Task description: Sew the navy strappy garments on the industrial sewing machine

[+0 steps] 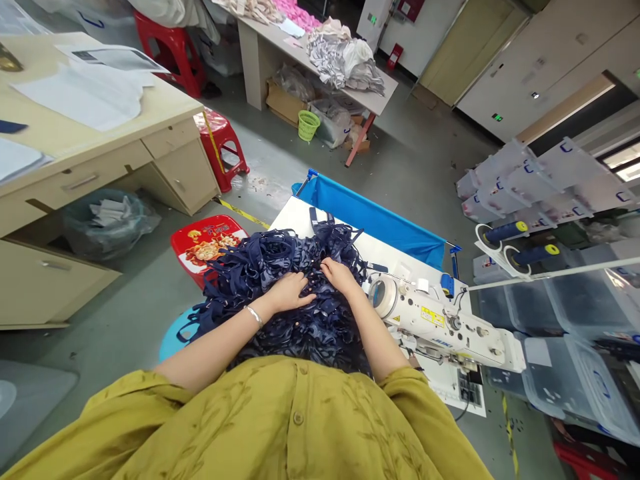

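A big heap of dark navy fabric pieces with thin straps lies in front of me on the white sewing table, hanging over its left side. My left hand rests on top of the heap, thumb held apart from the fingers, with nothing visible in its grasp. Close by on the right, my right hand has its fingers drawn together on a navy fabric piece. Its fingertips are partly lost against the dark cloth. To the right of the heap stands a white sewing machine.
A blue cloth bin hangs along the table's far edge. Thread cones sit on a stand at right. A red stool and a light-blue round top stand left, near a desk. Plastic boxes are stacked right.
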### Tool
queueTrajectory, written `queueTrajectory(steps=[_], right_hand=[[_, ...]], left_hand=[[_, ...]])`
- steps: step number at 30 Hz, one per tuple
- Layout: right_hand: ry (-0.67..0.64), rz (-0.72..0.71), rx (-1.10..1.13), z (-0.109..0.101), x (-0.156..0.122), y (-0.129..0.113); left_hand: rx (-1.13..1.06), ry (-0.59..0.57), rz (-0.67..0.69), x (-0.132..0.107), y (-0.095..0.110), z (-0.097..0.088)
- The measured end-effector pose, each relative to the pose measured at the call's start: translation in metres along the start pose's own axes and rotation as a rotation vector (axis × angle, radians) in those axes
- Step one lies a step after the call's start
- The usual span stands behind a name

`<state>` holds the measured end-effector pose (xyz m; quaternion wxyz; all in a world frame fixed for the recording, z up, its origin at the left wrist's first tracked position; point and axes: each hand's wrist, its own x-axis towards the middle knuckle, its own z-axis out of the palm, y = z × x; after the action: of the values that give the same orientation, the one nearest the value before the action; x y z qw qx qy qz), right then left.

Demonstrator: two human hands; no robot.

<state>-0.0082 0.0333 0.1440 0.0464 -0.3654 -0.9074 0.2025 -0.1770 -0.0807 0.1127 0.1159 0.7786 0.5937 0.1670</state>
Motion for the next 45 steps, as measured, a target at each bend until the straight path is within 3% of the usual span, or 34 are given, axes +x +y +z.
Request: queueTrajectory(steps=[13, 16, 21, 25, 29, 34, 40, 45], right_hand=[[-0.033, -0.006, -0.132, 0.000, 0.010, -0.018], [0.022, -0.035, -0.074, -0.001, 0.015, -0.023], [0.222, -0.003, 0.088, -0.003, 0.036, -0.022], [0.139, -0.040, 0.098, 0.003, 0.052, -0.019], [0.055, -0.037, 0.093, 0.009, 0.040, -0.015], [-0.005, -0.014, 0.115, 0.006, 0.013, -0.009], [0.034, 0.127, 0.076, -0.001, 0.020, -0.003], [0.054, 0.137, -0.011, -0.008, 0.018, -0.002]], left_hand=[[-0.001, 0.025, -0.056, -0.010, 0.006, 0.005], [-0.009, 0.024, -0.048, -0.010, 0.005, 0.005], [-0.018, 0.018, -0.034, -0.011, 0.005, 0.008], [-0.047, 0.027, -0.068, -0.012, 0.003, 0.011], [-0.128, 0.098, -0.156, -0.008, -0.004, 0.007], [-0.175, -0.076, -0.159, 0.006, -0.010, -0.002], [-0.085, -0.096, -0.194, 0.005, 0.004, -0.001], [-0.092, -0.136, -0.208, -0.003, 0.006, -0.008]])
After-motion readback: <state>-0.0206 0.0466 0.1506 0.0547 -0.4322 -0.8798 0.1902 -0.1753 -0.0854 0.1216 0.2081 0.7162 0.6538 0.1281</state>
